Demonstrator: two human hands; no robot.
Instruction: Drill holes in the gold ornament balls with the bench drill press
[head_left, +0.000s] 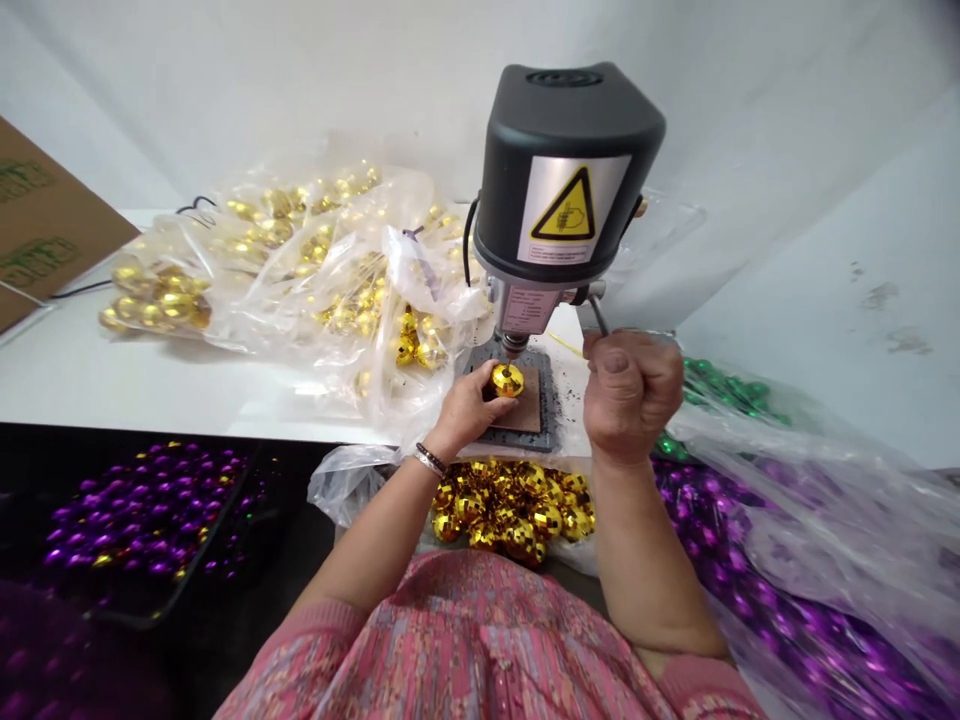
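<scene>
A shiny gold faceted ball (pixel 508 381) sits between the thumb and fingers of my left hand (pixel 474 402), just under the chuck of a black drill press (pixel 570 130). The drill bit meets the top of the ball. Beneath is a brown board (pixel 529 403) on the grey metal base (pixel 550 433), with dark crumbs around it. My right hand (pixel 634 390) is closed around the press's metal lever (pixel 598 314), to the right of the drill head. In front of my body an open plastic bag holds many gold faceted balls (pixel 517 505).
Clear bags of gold balls (pixel 330 260) cover the white table (pixel 67 385) on the left. A cardboard box (pixel 52 225) stands far left. Purple balls (pixel 150 510) lie in a dark tray. Bags of green balls (pixel 731 390) and purple balls (pixel 795 610) are on the right.
</scene>
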